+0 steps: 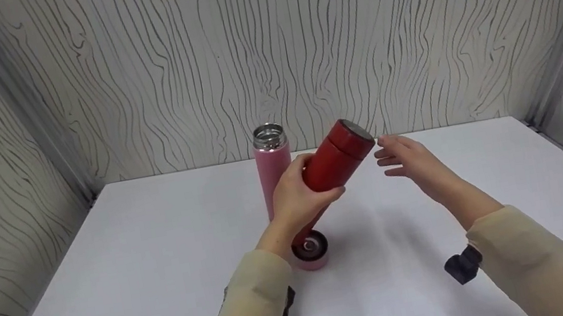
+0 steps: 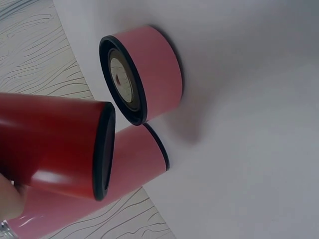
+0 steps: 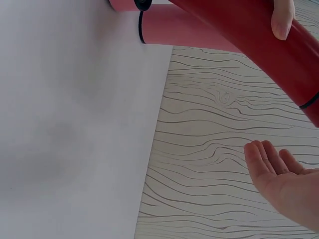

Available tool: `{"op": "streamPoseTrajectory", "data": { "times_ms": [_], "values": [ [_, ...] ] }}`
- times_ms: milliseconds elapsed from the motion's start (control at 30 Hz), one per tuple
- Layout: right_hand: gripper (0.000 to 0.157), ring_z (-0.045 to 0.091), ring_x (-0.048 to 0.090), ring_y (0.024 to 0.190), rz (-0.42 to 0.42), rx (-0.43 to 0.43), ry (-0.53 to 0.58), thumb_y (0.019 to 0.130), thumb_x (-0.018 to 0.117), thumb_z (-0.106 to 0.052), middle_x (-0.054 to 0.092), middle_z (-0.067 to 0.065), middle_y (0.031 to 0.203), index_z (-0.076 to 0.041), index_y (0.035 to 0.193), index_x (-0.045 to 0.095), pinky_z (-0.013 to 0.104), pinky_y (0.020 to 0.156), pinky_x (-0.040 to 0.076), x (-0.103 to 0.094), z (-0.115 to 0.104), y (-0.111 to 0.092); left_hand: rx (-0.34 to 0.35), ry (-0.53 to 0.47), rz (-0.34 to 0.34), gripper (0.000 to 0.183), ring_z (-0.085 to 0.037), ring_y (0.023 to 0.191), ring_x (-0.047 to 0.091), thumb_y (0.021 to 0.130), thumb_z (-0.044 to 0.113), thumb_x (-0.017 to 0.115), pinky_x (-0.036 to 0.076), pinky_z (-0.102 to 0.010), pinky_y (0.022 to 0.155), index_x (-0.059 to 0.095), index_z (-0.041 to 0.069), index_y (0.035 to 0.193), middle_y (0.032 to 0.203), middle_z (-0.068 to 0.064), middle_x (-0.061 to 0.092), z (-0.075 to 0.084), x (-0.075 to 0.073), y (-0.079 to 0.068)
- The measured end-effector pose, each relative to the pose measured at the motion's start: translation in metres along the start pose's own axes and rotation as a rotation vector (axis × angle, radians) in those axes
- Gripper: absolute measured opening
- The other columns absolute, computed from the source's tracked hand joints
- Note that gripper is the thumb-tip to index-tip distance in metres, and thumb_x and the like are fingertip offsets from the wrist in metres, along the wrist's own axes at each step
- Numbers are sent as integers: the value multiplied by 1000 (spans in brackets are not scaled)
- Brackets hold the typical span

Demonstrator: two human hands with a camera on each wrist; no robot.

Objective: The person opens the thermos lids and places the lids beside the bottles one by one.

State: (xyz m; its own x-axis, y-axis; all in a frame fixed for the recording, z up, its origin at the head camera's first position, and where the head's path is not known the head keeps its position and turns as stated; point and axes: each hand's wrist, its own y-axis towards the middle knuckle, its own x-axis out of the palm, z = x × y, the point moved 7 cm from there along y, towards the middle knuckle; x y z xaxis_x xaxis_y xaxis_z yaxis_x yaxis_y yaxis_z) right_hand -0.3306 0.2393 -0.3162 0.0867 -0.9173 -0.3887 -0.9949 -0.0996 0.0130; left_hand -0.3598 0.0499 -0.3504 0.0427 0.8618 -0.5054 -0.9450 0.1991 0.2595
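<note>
My left hand [image 1: 296, 193] grips a red thermos [image 1: 326, 167] round its body, lifted over the table and tilted with its capped top toward the right. The cap [image 1: 351, 139] is on, a dark seam below it. In the head view my right hand [image 1: 408, 156] hangs in the air just right of that cap, fingers loosely extended and holding nothing. Behind the left hand a pink thermos [image 1: 274, 165] stands upright, its steel mouth uncovered. A pink lid [image 2: 152, 72] rests on the table with its hollow side up, close to the pink thermos.
The white table [image 1: 138, 299] reaches back to a panel wall [image 1: 174, 72] with a wood-grain pattern. Side panels stand at left and right. A small black device [image 1: 464, 265] is strapped at the right sleeve.
</note>
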Motion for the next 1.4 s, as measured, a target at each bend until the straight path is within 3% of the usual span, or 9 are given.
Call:
{"op": "streamPoseTrajectory", "data": {
  "times_ms": [567, 867, 1400],
  "values": [
    [64, 29, 47, 121, -28, -56, 27, 97, 31, -51, 49, 17, 125, 2, 133, 39, 43, 105, 39, 13, -26, 12, 32, 84, 2, 66, -11, 110, 52, 69, 36, 79, 49, -36, 90, 48, 28, 126, 117, 9, 58, 0, -1, -2],
    [67, 33, 47, 124, -15, 3, -17, 93, 48, -45, 47, 20, 134, 1, 140, 33, 44, 107, 37, 17, -28, 13, 58, 148, -1, 65, -10, 107, 53, 71, 37, 78, 50, -34, 89, 48, 26, 127, 116, 9, 59, 4, -2, -2],
    [64, 35, 44, 127, 55, -12, -89, 92, 52, -40, 49, 22, 133, 0, 139, 38, 54, 109, 29, 14, -30, 14, 20, 101, -78, 64, -10, 105, 53, 69, 37, 78, 50, -34, 88, 48, 27, 124, 112, 8, 59, 6, -2, 0]
  ]
}}
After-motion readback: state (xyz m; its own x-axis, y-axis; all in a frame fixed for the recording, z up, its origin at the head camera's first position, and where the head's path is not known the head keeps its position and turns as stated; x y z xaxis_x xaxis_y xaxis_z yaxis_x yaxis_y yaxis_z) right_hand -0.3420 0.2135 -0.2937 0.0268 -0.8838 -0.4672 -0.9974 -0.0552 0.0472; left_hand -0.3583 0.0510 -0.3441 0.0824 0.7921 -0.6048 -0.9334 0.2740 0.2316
